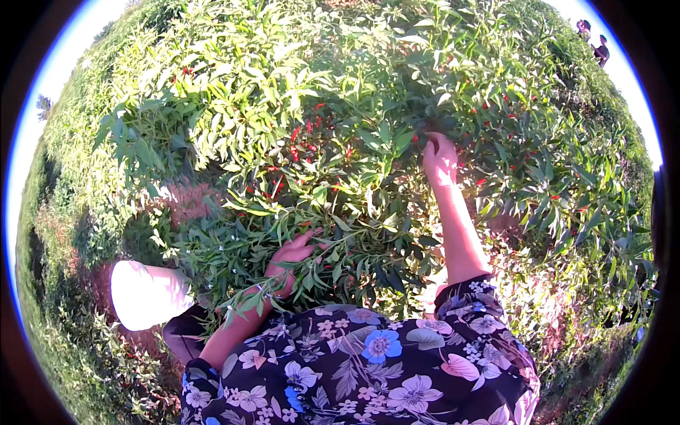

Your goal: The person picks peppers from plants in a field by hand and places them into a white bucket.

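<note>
Pepper plants (324,196) with green leaves and small red chili peppers (295,151) fill the space in front of me. My left hand (295,251) is low among leafy stems at the near side, its fingers partly covered by foliage. An orange-red pepper (305,224) shows just above those fingers. My right hand (442,158) reaches farther forward into the bush, thumb and fingers bent at the leaves. Shade and foliage hide its fingertips, so whether it grips a pepper is unclear. Another red pepper (415,138) hangs just left of it.
A bright white bucket-like container (151,295) sits at my left, beside a dark-clothed leg (183,332). More plants with red peppers (481,181) spread out on the right. Bare reddish soil (188,202) shows at left. Two people (600,51) are far off at upper right.
</note>
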Tool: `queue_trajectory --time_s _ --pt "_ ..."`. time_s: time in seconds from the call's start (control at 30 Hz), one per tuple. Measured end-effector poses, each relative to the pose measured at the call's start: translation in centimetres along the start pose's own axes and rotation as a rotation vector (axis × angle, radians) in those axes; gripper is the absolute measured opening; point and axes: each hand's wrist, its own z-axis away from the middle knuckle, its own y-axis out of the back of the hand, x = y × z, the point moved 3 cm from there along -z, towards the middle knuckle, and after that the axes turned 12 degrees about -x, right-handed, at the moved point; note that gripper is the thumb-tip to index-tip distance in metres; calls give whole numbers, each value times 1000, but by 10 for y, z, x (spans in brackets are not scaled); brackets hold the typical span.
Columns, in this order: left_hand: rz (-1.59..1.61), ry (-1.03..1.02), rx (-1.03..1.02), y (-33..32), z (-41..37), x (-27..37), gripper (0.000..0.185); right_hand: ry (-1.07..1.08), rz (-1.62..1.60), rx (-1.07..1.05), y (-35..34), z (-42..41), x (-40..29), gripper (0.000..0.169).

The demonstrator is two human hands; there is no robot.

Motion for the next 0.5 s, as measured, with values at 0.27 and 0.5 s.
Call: queue_trajectory --time_s 0.27,0.5 --pt "262 28 -33 16 -5 -35 46 -179 245 -545 -23 -27 -11 26" --pt "94 115 11 20 -7 -39 37 -298 -89 -510 -11 -19 -6 30"
